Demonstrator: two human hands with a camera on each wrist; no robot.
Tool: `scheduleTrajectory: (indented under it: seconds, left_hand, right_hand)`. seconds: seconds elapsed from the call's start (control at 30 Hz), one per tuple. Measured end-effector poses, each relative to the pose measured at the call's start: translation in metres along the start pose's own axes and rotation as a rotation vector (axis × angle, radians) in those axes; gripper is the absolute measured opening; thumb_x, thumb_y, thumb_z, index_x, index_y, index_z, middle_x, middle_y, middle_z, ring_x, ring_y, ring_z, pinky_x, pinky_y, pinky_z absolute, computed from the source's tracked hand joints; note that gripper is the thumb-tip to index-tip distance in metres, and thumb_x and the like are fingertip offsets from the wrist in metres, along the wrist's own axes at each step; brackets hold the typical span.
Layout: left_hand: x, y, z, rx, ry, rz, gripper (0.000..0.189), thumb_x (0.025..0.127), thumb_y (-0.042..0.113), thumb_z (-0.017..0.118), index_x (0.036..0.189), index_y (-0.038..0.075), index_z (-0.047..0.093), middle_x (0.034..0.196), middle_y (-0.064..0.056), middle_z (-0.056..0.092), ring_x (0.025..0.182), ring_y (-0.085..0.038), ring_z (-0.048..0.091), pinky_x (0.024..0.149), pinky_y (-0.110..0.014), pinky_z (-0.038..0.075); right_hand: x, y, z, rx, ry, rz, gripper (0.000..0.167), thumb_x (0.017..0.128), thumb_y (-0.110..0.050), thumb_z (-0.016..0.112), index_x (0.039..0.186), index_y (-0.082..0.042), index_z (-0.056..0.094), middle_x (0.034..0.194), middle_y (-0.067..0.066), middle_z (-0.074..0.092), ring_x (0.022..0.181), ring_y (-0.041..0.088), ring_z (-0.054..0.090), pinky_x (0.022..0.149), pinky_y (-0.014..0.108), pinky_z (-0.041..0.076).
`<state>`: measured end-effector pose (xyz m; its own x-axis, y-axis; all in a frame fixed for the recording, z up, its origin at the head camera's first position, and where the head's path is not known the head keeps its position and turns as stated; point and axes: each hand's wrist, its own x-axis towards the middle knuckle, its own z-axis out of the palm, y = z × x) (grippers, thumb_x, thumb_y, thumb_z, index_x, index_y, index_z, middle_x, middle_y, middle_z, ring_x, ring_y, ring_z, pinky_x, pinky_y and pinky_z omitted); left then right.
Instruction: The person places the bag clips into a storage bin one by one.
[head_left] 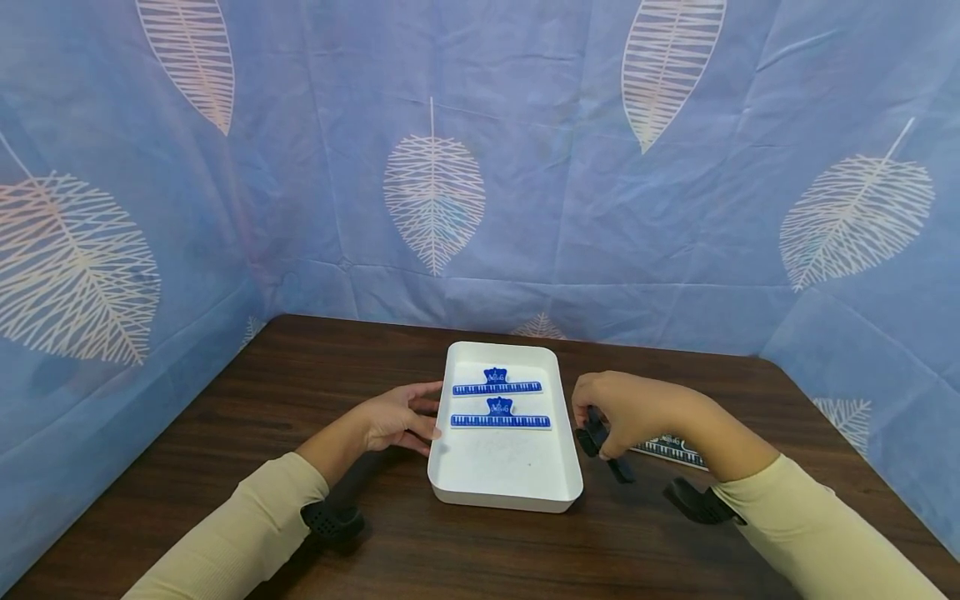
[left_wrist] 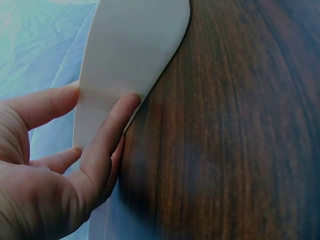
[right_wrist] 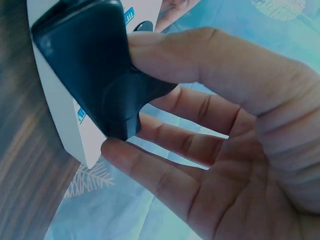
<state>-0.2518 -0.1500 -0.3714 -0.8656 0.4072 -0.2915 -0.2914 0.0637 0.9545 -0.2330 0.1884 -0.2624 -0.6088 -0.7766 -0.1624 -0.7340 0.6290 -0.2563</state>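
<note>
Two blue clips (head_left: 501, 422) already lie inside the tray (head_left: 491, 471), its left side touched by my left hand (head_left: 393, 419) with fingers spread — my right hand (head_left: 633, 410) pinches a black clip (right_wrist: 85, 55) just right of it, and another dark clip (head_left: 670, 450) — not yet inside — lies farther right.

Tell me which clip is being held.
The black clip in the right hand; the two blue clips lie in the tray, the other black one on the table.
</note>
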Motion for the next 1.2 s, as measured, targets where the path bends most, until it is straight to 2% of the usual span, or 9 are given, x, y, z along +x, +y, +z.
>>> scheduleTrajectory:
  seconds: [0.27,0.43,0.67,0.93,1.2]
  left_hand:
    - [0.0,0.0,0.0,0.008,-0.004,0.01,0.089,0.08,-0.017,0.066,0.154,0.008,0.024,0.146,-0.027,0.036,0.107,-0.034,0.062,0.076,-0.05,0.057]
    - [0.0,-0.001,-0.001,0.009,-0.006,0.012,0.089,0.08,-0.017,0.066,0.154,0.007,0.024,0.147,-0.027,0.036,0.109,-0.035,0.061,0.077,-0.051,0.057]
    - [0.0,-0.001,-0.001,0.01,-0.013,0.01,0.089,0.08,-0.017,0.066,0.155,0.008,0.023,0.147,-0.027,0.035,0.109,-0.036,0.061,0.077,-0.051,0.057]
    - [0.0,-0.001,-0.001,0.012,-0.023,0.016,0.089,0.08,-0.017,0.065,0.155,0.007,0.022,0.147,-0.028,0.034,0.106,-0.035,0.062,0.078,-0.052,0.056]
    - [0.002,-0.002,-0.002,0.015,-0.008,0.01,0.089,0.079,-0.016,0.066,0.154,0.008,0.024,0.147,-0.027,0.035,0.107,-0.034,0.061,0.077,-0.051,0.057]
  right_hand:
    - [0.02,-0.01,-0.005,-0.023,-0.032,0.046,0.034,0.068,-0.008,0.088,0.084,-0.015,0.059,0.093,-0.003,0.052,0.067,0.012,0.045,0.055,0.028,0.042]
    - [0.035,-0.013,-0.002,-0.027,-0.056,0.094,0.031,0.07,-0.011,0.087,0.084,-0.017,0.06,0.091,-0.003,0.052,0.07,0.014,0.047,0.057,0.03,0.043]
    - [0.051,-0.011,-0.001,-0.033,-0.08,0.079,0.028,0.07,-0.008,0.085,0.082,-0.017,0.061,0.092,-0.003,0.054,0.077,0.016,0.047,0.065,0.032,0.044]
    - [0.066,-0.009,-0.003,-0.023,-0.112,0.118,0.028,0.069,-0.009,0.086,0.082,-0.014,0.062,0.09,-0.002,0.056,0.079,0.016,0.049,0.066,0.031,0.046]
    - [0.08,0.0,0.002,-0.003,-0.116,0.169,0.027,0.07,-0.01,0.086,0.082,-0.015,0.062,0.085,-0.003,0.057,0.077,0.016,0.048,0.063,0.031,0.044]
